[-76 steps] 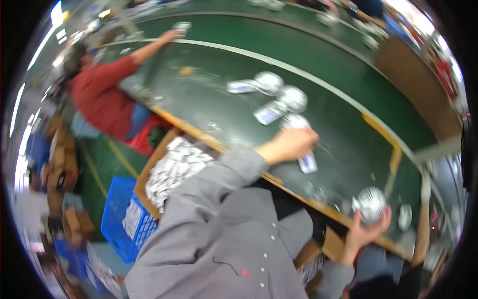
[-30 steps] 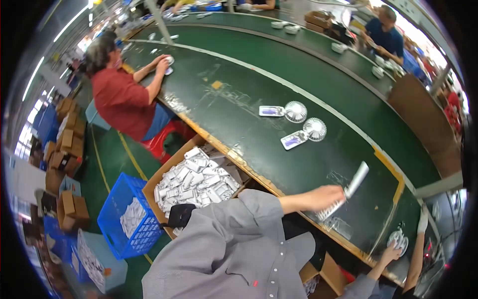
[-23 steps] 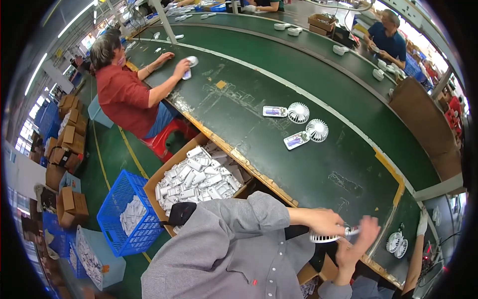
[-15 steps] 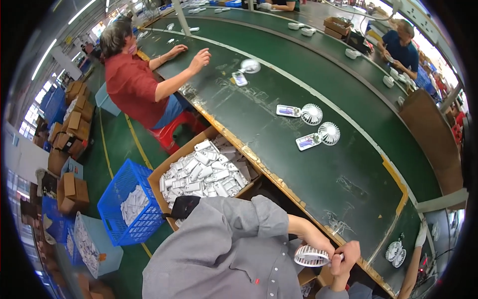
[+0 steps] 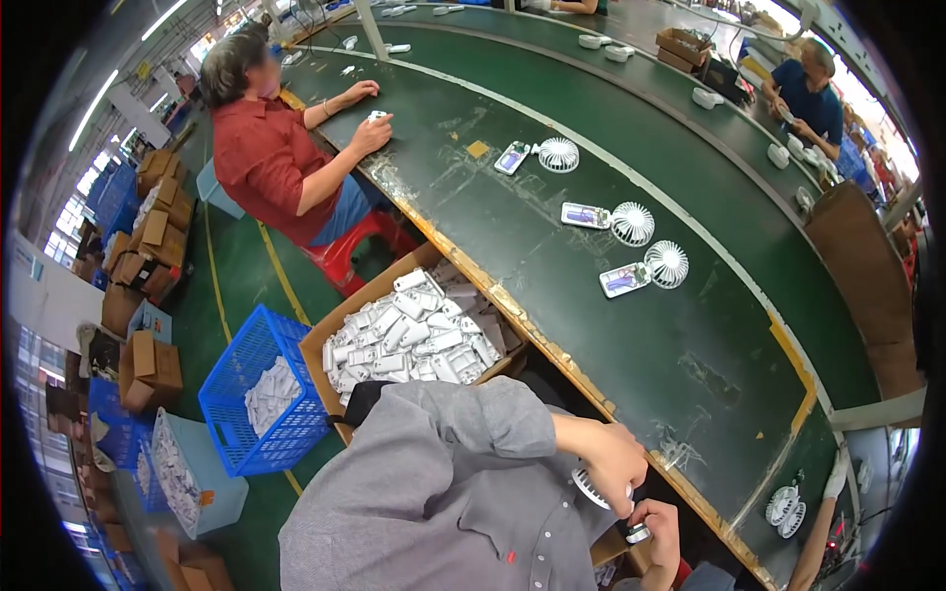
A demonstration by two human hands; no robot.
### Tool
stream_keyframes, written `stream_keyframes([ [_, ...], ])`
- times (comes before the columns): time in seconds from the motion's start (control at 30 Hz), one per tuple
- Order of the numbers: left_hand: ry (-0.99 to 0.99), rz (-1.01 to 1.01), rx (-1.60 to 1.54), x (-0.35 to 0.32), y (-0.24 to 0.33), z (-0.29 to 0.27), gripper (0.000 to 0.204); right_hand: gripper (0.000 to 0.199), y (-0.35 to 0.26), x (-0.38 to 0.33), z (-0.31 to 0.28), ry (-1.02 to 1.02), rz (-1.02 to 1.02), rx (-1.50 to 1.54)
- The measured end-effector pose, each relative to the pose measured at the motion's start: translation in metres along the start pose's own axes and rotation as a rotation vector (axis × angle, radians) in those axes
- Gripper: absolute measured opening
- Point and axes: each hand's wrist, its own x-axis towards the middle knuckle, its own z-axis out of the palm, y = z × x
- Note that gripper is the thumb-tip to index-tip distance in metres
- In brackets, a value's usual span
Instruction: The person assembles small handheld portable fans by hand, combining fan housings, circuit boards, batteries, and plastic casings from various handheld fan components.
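Note:
My left hand (image 5: 613,461), on a grey-sleeved arm, is closed over the round grille head of a small white handheld fan (image 5: 588,488) just below the near edge of the green conveyor belt (image 5: 552,266). My right hand (image 5: 658,527) sits right under it, fingers pinched on the fan's handle end (image 5: 639,535). Both hands are off the belt, close to my body. Much of the fan is hidden by my fingers.
Three white fans (image 5: 631,224) with flat cards lie on the belt. A cardboard box of white parts (image 5: 409,335) and a blue crate (image 5: 261,394) stand to my left. A person in red (image 5: 266,158) sits further along. Another worker's hand (image 5: 836,473) is near two fans (image 5: 783,504).
My left hand reached onto the belt, took a white fan and drew it back to my body, where my right hand joined it. The fans on the belt travelled further away.

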Motion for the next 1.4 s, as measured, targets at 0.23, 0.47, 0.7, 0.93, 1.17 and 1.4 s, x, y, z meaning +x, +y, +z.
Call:
stream_keyframes([
  [0.23, 0.151, -0.039, 0.053, -0.001, -0.01, 0.004, 0.051, 0.056, 0.042, -0.006, -0.01, -0.018, 0.031, 0.524],
  [0.47, 0.287, -0.076, 0.046, -0.009, -0.011, -0.009, 0.051, 0.043, 0.034, 0.003, 0.015, -0.201, 0.103, 0.514],
  [0.7, 0.634, 0.069, 0.363, -0.003, -0.012, 0.031, 0.053, 0.023, 0.024, 0.006, 0.032, 0.118, -0.196, 0.855],
  [0.93, 0.663, 0.455, -0.25, 0.008, 0.015, 0.054, 0.027, 0.026, 0.019, -0.007, 0.037, 0.368, -0.114, 0.718],
  [1.17, 0.71, 0.328, -0.3, -0.001, 0.023, 0.057, 0.017, 0.027, -0.003, -0.017, 0.033, 0.157, -0.076, 0.455],
  [1.4, 0.613, 0.274, -0.359, -0.008, 0.025, 0.048, 0.016, 0.022, -0.006, -0.016, 0.032, 0.235, -0.115, 0.128],
])
